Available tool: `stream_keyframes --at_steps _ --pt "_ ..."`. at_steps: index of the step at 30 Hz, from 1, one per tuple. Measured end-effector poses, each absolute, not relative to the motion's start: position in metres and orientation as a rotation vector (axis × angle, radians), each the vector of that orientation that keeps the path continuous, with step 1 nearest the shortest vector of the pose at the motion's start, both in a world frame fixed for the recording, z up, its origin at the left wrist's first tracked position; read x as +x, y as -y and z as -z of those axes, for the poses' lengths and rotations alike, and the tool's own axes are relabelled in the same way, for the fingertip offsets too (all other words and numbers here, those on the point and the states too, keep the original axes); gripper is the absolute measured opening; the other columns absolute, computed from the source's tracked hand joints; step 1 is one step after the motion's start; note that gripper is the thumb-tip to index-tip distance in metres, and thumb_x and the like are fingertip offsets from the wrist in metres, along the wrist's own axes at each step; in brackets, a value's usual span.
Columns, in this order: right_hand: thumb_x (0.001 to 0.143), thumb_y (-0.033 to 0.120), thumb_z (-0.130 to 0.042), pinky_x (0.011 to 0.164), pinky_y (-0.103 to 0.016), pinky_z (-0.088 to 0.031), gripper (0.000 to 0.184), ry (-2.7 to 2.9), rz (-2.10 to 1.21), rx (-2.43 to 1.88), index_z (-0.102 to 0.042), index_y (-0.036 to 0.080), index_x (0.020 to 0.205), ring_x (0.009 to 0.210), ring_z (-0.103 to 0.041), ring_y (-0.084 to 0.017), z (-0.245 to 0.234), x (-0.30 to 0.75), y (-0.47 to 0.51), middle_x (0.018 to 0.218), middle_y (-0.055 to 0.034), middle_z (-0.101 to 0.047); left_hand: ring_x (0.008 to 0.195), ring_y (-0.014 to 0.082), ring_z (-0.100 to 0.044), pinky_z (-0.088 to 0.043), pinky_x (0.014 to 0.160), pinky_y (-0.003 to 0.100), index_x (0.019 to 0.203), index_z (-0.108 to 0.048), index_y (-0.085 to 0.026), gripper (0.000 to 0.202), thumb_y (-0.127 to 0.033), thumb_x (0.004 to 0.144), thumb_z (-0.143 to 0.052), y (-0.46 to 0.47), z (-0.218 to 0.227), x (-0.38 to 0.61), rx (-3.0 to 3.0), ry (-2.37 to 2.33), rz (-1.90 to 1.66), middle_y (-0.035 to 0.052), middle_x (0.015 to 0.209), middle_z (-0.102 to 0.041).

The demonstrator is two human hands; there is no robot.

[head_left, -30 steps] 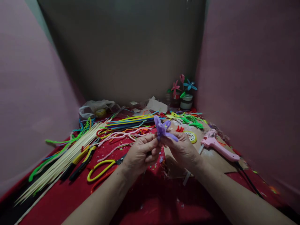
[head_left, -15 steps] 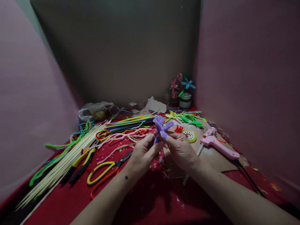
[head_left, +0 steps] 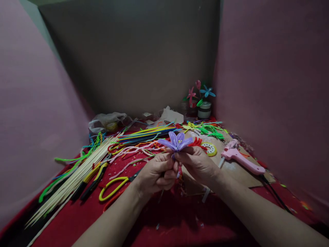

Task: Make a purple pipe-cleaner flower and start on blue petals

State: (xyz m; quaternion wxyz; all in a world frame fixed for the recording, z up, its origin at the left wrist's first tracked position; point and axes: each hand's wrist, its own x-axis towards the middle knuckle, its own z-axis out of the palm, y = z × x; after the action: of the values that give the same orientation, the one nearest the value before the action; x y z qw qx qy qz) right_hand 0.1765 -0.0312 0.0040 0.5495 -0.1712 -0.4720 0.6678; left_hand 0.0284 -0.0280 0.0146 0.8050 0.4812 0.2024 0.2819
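Left hand [head_left: 157, 170], right hand [head_left: 199, 163] pinch purple flower [head_left: 175, 145] from below; petals [head_left: 173, 138] above both.

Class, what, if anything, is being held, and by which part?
A purple pipe-cleaner flower, held at its base by the left hand and right hand.

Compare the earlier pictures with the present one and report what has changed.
The petals of the purple flower, bunched mostly upward half a second ago, now fan out to both sides. Nothing was let go: the left hand and right hand both keep their grip. The pliers and pink glue gun stayed put.
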Motion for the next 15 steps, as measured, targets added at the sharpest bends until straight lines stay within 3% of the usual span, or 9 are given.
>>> stream_keyframes --at_steps 2,7,11,15 --pt "0.067 0.028 -0.072 0.07 -0.031 -0.044 0.008 1.08 -1.593 -0.4 -0.073 0.02 0.07 0.061 -0.055 -0.013 -0.004 0.175 0.032 0.061 0.0002 -0.065 0.028 -0.0006 -0.016 -0.017 0.029 0.015 0.068 -0.052 -0.014 0.034 -0.044 0.072 -0.064 0.027 -0.014 0.028 1.046 -0.426 -0.575 -0.0093 0.044 -0.035" --pt "0.062 0.026 -0.075 0.064 -0.027 -0.044 0.01 0.908 -1.436 -0.512 -0.073 0.022 0.071 0.062 -0.054 -0.012 -0.005 0.171 0.032 0.063 0.0017 -0.066 0.043 0.0059 -0.042 -0.034 0.043 0.018 0.077 -0.055 -0.015 0.018 -0.032 0.078 -0.059 0.031 -0.012 0.038 1.597 -0.868 -1.006 -0.0037 0.056 -0.049" --pt "0.062 0.027 -0.075 0.063 -0.026 -0.042 0.01 0.914 -1.368 -0.573 -0.074 0.022 0.071 0.058 -0.049 -0.01 -0.006 0.169 0.031 0.06 0.0029 -0.064 0.047 0.0068 -0.039 -0.033 0.048 0.019 0.076 -0.058 -0.017 0.007 -0.024 0.078 -0.056 0.036 -0.007 0.044 1.905 -1.094 -1.277 -0.0047 0.053 -0.046" --pt "0.064 0.025 -0.074 0.067 -0.025 -0.043 0.005 0.999 -1.345 -0.555 -0.073 0.023 0.07 0.06 -0.049 -0.009 -0.005 0.171 0.03 0.061 0.004 -0.063 0.04 0.0046 -0.032 -0.026 0.039 0.018 0.069 -0.053 -0.017 0.021 -0.031 0.083 -0.051 0.037 -0.01 0.044 1.604 -0.999 -1.098 -0.0064 0.049 -0.038"
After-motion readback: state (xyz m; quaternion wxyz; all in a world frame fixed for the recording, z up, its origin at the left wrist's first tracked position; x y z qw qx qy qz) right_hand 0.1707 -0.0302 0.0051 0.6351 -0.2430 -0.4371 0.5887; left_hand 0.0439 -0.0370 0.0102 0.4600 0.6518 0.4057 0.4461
